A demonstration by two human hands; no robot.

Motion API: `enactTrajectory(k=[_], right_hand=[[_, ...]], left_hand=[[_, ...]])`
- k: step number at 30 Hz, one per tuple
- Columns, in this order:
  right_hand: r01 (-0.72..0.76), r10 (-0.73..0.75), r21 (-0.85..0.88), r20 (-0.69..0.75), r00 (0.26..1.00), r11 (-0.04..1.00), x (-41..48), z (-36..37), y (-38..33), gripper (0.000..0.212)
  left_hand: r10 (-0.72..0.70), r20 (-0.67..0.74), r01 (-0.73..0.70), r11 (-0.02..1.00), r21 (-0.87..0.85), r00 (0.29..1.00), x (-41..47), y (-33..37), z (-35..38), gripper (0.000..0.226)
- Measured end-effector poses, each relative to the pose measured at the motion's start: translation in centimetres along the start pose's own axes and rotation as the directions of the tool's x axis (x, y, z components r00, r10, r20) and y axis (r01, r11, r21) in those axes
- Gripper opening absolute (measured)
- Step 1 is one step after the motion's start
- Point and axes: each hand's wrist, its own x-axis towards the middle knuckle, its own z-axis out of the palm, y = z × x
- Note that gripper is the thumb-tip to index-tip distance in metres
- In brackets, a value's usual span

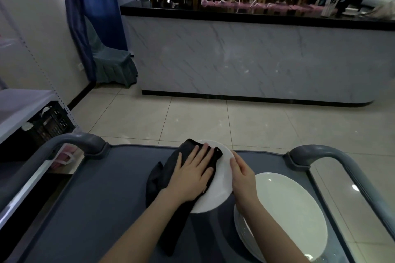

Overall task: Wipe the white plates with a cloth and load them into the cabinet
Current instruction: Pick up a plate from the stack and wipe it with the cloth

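Note:
A white plate (222,186) is tilted above the grey cart top (102,209). My left hand (193,174) lies flat with straight fingers on a black cloth (162,179), pressing it against the plate's face. The cloth hangs down past the plate's lower edge. My right hand (242,174) grips the plate's right rim, thumb on the front. A stack of white plates (292,211) rests on the cart to the right, partly under my right forearm.
Grey cart handles rise at the left (81,143) and right (316,153). A marble-fronted counter (245,60) stands across the tiled floor. A white shelf unit (21,111) with a black crate (51,124) is at the left.

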Motion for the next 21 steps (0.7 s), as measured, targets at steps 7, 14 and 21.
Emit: enactTrajectory(k=[7, 14, 21], right_hand=[[0.020, -0.013, 0.043, -0.152, 0.988, 0.999, 1.1, -1.3, -1.5, 0.037], [0.024, -0.011, 0.077, -0.166, 0.986, 0.997, 0.5, 0.2, -0.6, 0.025], [0.010, -0.005, 0.060, -0.071, 0.997, 0.998, -0.9, 1.1, -0.1, 0.026]], left_hand=[[-0.024, 0.050, 0.025, 1.000, -0.014, 0.998, -4.1, 0.0, 0.6, 0.057], [0.077, 0.061, -0.070, 0.992, -0.110, 0.995, -3.9, 3.5, 0.9, 0.051], [0.078, 0.022, -0.076, 0.994, -0.083, 0.997, -0.2, 1.8, 0.2, 0.056]])
